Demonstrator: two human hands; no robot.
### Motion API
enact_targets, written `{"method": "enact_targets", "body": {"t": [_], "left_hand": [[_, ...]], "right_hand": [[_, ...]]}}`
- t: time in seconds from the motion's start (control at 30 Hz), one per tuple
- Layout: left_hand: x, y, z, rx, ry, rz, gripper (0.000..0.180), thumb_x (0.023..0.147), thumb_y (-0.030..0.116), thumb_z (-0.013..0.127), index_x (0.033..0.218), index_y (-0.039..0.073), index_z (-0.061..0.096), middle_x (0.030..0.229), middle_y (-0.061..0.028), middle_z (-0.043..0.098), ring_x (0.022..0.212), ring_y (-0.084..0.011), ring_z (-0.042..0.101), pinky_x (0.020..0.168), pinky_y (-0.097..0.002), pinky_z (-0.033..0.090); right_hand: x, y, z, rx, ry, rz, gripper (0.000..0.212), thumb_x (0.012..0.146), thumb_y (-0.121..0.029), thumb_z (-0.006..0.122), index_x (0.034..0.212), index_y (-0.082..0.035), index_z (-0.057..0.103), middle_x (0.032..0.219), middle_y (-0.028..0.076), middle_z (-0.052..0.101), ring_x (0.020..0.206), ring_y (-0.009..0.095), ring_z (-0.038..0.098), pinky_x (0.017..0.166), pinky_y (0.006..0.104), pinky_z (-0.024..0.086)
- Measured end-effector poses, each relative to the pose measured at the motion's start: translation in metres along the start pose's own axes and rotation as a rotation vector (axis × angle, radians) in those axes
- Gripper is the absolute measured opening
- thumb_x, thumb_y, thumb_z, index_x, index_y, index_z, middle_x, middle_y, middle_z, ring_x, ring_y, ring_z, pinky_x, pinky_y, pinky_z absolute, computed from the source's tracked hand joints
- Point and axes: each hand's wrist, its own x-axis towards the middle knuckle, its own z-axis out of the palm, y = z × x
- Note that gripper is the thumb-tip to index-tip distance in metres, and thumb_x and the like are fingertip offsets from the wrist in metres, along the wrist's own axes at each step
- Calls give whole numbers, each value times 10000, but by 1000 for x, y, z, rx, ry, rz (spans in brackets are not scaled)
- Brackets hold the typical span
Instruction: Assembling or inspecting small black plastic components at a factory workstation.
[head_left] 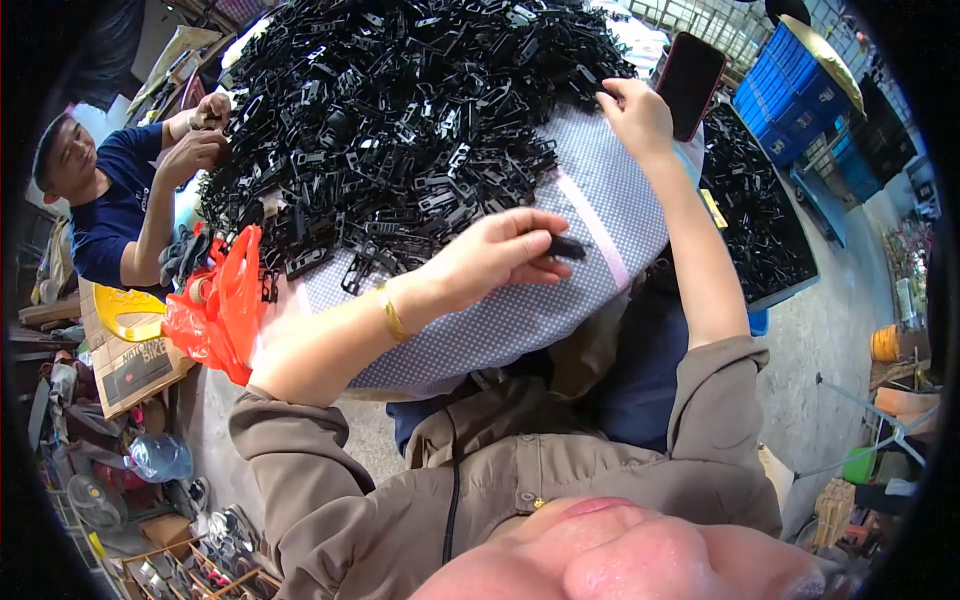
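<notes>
A large heap of black plastic clips covers most of a table draped in dotted pale cloth. Over the near part of the cloth, my left hand is closed round a small black plastic clip, whose end sticks out past the fingertips. My right hand reaches to the heap's right edge. Its thumb and forefinger pinch at a black clip there, partly hidden among the others.
A phone stands upright by the right forearm. More black parts fill a tray at the right, below blue crates. On the left, a red plastic bag hangs at the table edge, and a co-worker handles something at the heap.
</notes>
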Motion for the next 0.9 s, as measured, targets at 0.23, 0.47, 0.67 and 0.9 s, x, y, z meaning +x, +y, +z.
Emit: {"method": "enact_targets", "body": {"t": [0.23,0.47,0.67,0.9], "left_hand": [[-2,-7,1,2,-54,-44,340,936,108,421,1239,-44,385,1133,-139,504,1004,-214,577,899,-303,478],[-3,-5,3,-134,51,-41,335,954,119,351,1252,-34,368,1151,-156,488,1054,-249,553,918,-321,470],[-1,-10,-2,-358,167,77,327,956,129,343,1238,-29,392,1171,-176,476,1067,-297,543,931,-354,463],[3,-13,-10,-511,111,115,292,948,142,389,1192,-13,434,1109,-173,532,1021,-288,572,900,-351,488]], "right_hand": [[22,-18,22,-312,-126,-61,208,728,-319,665,732,-111,671,822,64,603,773,258,609,701,367,495],[-5,-23,-1,-398,-164,-157,120,708,-207,647,722,-90,670,788,87,613,744,270,594,699,359,491],[-48,-72,-61,675,-495,240,146,802,-133,639,787,9,608,799,30,607,727,68,552,658,208,442],[-76,-108,-77,1032,-421,78,326,714,3,662,1024,2,563,880,74,601,861,134,586,770,254,468]]}}
